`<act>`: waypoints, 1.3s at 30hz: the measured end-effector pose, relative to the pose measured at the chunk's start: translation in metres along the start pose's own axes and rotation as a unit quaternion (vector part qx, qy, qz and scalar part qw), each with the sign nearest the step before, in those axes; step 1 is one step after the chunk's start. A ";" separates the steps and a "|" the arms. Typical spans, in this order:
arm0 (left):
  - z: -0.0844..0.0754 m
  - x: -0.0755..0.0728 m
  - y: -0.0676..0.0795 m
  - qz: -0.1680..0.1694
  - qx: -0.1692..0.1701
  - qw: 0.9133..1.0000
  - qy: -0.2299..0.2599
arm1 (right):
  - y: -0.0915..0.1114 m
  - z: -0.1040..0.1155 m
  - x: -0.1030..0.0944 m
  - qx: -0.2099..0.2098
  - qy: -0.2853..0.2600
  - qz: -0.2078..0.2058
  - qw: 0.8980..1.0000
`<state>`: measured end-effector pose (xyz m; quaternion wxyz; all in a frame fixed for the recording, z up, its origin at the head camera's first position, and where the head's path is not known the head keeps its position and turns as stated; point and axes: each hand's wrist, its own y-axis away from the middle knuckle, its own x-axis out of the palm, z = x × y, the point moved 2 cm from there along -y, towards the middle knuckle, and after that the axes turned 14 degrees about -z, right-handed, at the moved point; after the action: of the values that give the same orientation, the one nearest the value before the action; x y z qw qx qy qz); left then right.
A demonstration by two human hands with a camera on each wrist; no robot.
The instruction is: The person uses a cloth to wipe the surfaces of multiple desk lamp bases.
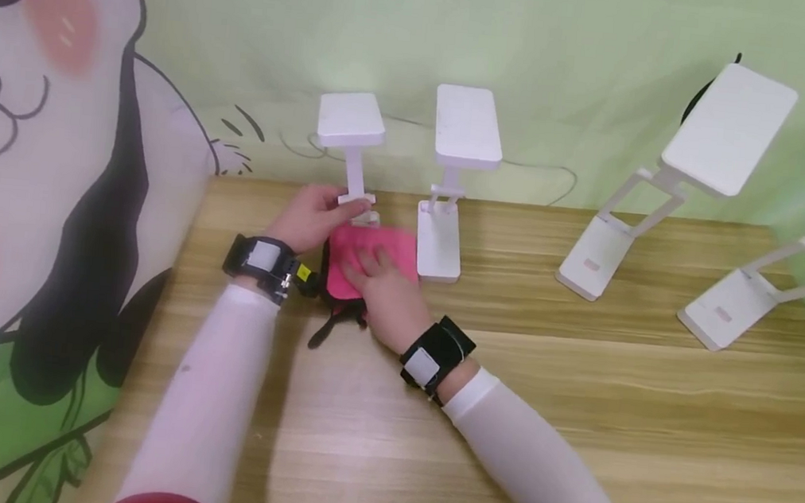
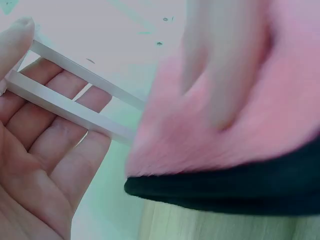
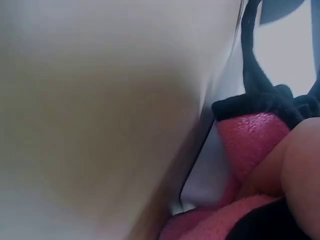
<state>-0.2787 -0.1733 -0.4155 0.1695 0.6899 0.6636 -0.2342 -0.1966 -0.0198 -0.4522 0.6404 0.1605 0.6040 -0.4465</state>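
My left hand (image 1: 307,218) grips the slim stem of the leftmost white desk lamp (image 1: 352,119), thumb in front. In the left wrist view, its fingers curl behind the lamp's two-bar arm (image 2: 70,107). My right hand (image 1: 392,302) presses with extended fingers on a pink fuzzy cloth (image 1: 396,243) with black edging. The cloth lies over the lamp's base and hides most of it. A black strap (image 1: 326,331) hangs from its near edge onto the table. In the right wrist view, the pink cloth (image 3: 250,140) and its black ties appear beside a thumb.
A second white lamp (image 1: 439,243) stands just right of the cloth. Two more lamps, one tall (image 1: 729,128) and one partly cut off (image 1: 728,308), stand farther right on the wooden table (image 1: 500,452). A green curtain (image 1: 572,43) with a panda print hangs behind and at left.
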 end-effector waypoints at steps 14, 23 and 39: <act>-0.002 0.002 -0.001 -0.013 0.000 1.000 -0.028 | -0.009 0.002 -0.003 -0.009 -0.019 0.032 0.999; 0.007 0.004 -0.005 0.003 -0.006 1.000 0.008 | -0.035 -0.013 0.009 -0.011 -0.006 -0.036 0.999; 0.006 0.002 -0.004 -0.003 0.005 1.000 -0.016 | -0.005 0.006 -0.006 -0.013 -0.012 0.027 0.999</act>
<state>-0.2829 -0.1745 -0.4213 0.1761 0.6849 0.6617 -0.2491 -0.1961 -0.0248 -0.4435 0.6614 0.1630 0.5974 -0.4232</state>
